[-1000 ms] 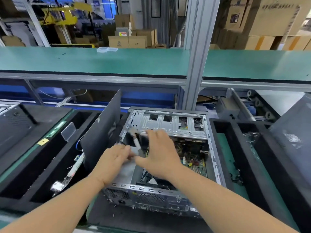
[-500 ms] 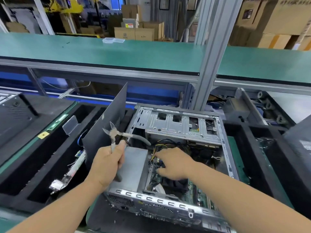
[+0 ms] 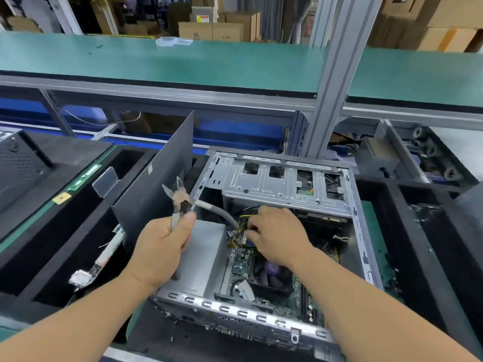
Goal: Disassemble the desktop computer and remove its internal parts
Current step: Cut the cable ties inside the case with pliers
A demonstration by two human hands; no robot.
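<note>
Open grey metal desktop computer case (image 3: 274, 184) is laid on the table | grey-handled cutting pliers (image 3: 183, 202) are gripped by left hand (image 3: 159, 246) | yellow-black cable bundle (image 3: 241, 228) is pinched by right hand (image 3: 277, 233) fingers.

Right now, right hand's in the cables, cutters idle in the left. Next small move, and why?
Probably pull that connector straight up off the board. The right hand already pinches the yellow-and-black cable bundle where it meets the motherboard, beside the grey power supply. The left hand holds the cutters clear of the case, so cutting looks secondary.
</note>
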